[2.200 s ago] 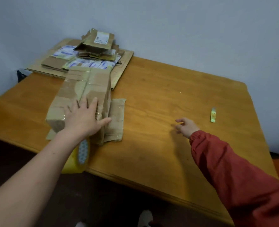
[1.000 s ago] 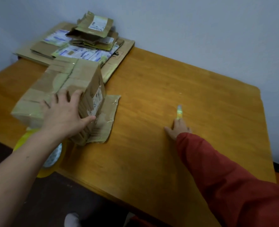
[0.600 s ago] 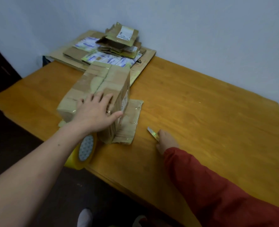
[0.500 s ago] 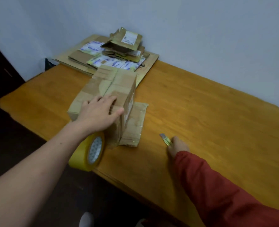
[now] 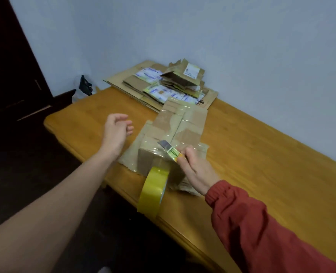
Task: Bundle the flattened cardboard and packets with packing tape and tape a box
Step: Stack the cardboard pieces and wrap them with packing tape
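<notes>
A taped brown cardboard box lies on the wooden table, on top of a flat piece of cardboard. A yellow roll of packing tape hangs off the box's near end by its strip, over the table edge. My right hand grips a small yellow-green utility knife with its blade out over the box's near top edge. My left hand hovers left of the box, fingers loosely curled, holding nothing.
A pile of flattened cardboard and printed packets lies at the table's far corner against the white wall. A dark door or cabinet stands at the left. The table's near edge runs diagonally under the tape roll.
My right hand has brought the knife from the table up to the box's near end. My left hand has lifted off the box and moved left.
</notes>
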